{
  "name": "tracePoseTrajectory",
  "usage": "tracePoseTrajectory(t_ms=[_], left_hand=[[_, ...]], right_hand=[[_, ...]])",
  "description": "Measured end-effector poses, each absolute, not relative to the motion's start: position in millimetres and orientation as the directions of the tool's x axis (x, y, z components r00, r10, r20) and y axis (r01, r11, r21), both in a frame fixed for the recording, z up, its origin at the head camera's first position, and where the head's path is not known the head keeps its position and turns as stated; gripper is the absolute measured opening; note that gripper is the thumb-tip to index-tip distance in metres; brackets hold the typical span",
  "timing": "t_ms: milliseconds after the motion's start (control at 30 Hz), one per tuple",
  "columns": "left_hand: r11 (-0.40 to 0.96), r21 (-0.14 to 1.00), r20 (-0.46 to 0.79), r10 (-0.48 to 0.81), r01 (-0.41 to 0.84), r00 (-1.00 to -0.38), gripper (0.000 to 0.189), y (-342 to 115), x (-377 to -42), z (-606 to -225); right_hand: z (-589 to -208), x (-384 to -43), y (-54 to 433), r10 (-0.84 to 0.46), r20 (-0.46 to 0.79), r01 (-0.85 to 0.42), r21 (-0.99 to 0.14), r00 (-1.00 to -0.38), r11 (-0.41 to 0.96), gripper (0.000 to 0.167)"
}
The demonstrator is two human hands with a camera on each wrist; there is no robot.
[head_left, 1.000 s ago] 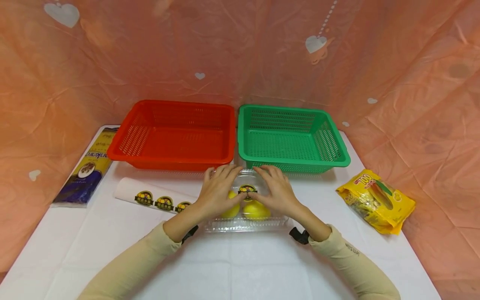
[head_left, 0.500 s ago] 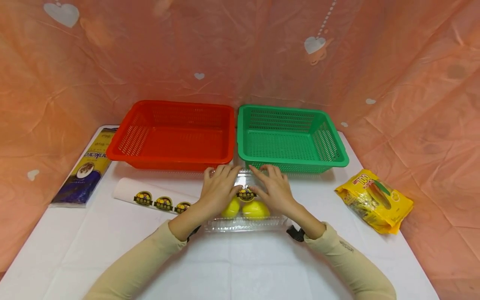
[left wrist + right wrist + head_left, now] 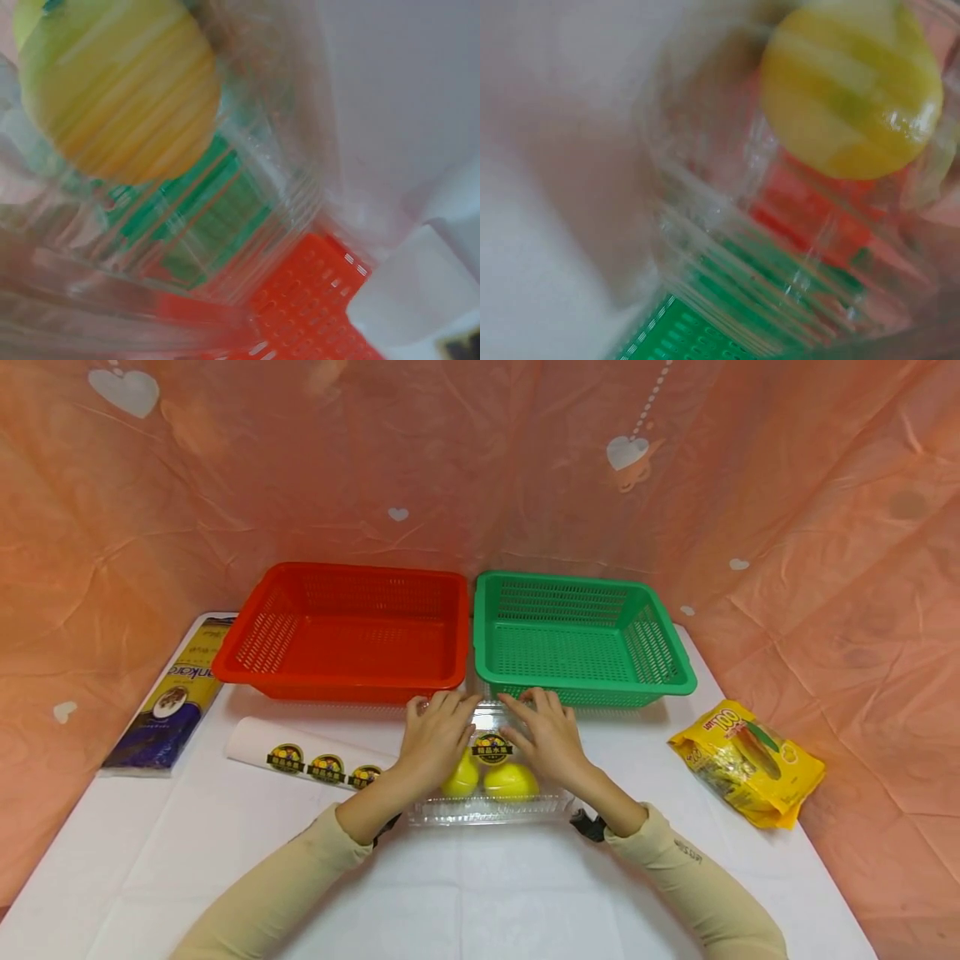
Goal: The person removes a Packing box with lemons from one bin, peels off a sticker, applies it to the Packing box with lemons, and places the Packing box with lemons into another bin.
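Observation:
On the white-covered table lies a clear plastic clamshell box (image 3: 491,812) with yellow fruits (image 3: 512,782) inside; their exact kind is unclear. A dark round-topped fruit label (image 3: 492,749) sits on its lid. My left hand (image 3: 437,735) rests on the lid's left side, fingers bent toward the far edge. My right hand (image 3: 551,735) lies likewise on the right side, its fingertips also at that far edge. Both wrist views look through the ribbed clear wall at a fruit (image 3: 120,94), blurred on the right. The fingertips' undersides are hidden.
Behind the box stand a red basket (image 3: 345,685) and a green basket (image 3: 585,681). A white roll of labels (image 3: 251,742) lies left of the box, with a blue and gold packet (image 3: 168,702) farther left. At right is a yellow snack bag (image 3: 750,764).
My thumbs have drawn apart from the label, leaving it uncovered. The right hand's fingers have shifted slightly left along the far edge. The box stays in place.

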State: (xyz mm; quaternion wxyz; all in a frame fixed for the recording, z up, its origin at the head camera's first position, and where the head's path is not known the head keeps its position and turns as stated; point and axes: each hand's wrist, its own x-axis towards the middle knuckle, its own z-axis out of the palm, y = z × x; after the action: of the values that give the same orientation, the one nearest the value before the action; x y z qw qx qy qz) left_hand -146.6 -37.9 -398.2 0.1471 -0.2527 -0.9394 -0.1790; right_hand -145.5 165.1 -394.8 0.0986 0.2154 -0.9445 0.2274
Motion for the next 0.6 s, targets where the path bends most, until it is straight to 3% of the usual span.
tracePoseTrajectory(t_ms=[200, 600], left_hand=[[0.793, 0.289, 0.339, 0.439, 0.536, -0.832, 0.041, -40.4, -147.6, -399.1], [0.791, 0.292, 0.236, 0.484, 0.537, -0.842, 0.088, -44.5, -148.1, -396.7]], right_hand=[[-392.5, -146.0, 168.0, -0.381, 0.251, -0.455, -0.427, -0.89, 0.782, 0.045], [-390.0, -151.9, 188.4, -0.524, 0.151, -0.512, -0.549, -0.838, 0.661, 0.086]])
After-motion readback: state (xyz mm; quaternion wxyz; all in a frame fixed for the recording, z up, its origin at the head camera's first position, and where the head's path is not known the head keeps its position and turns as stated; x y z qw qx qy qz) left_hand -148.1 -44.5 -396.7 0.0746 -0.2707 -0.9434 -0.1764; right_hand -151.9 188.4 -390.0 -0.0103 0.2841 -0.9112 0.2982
